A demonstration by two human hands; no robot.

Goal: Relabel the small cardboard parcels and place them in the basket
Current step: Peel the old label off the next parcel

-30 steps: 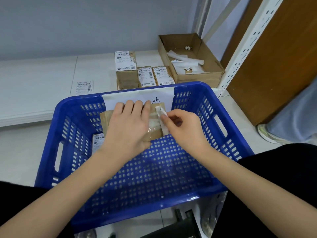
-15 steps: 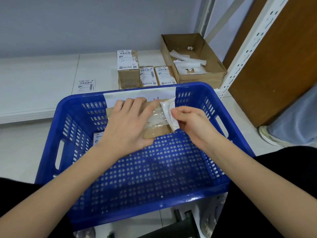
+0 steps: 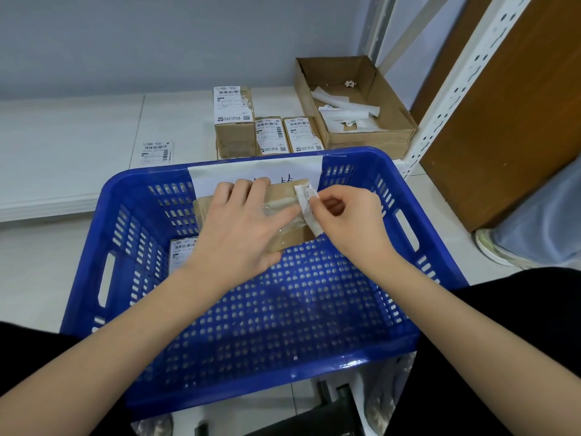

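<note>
Currently peeling label [image 3: 306, 205] off parcel [image 3: 284, 215] above basket [image 3: 276, 382]: left hand [image 3: 242, 231] flat, pressing parcel; right hand [image 3: 345, 218] pinching label. Next: pull free, keeping parcel braced.

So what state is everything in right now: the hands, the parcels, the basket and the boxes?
Left hand: fingers flat, pressing on the parcel.
Right hand: pinching the old label.
Parcel: in the basket, taped, unlabelled.
Old label: mostly peeled off, curling up.
Blue basket: holds one labelled parcel.
Three parcels behind: labelled, one taller.
Open cardboard box: holds white paper strips.
Loose label: lying flat.
</note>
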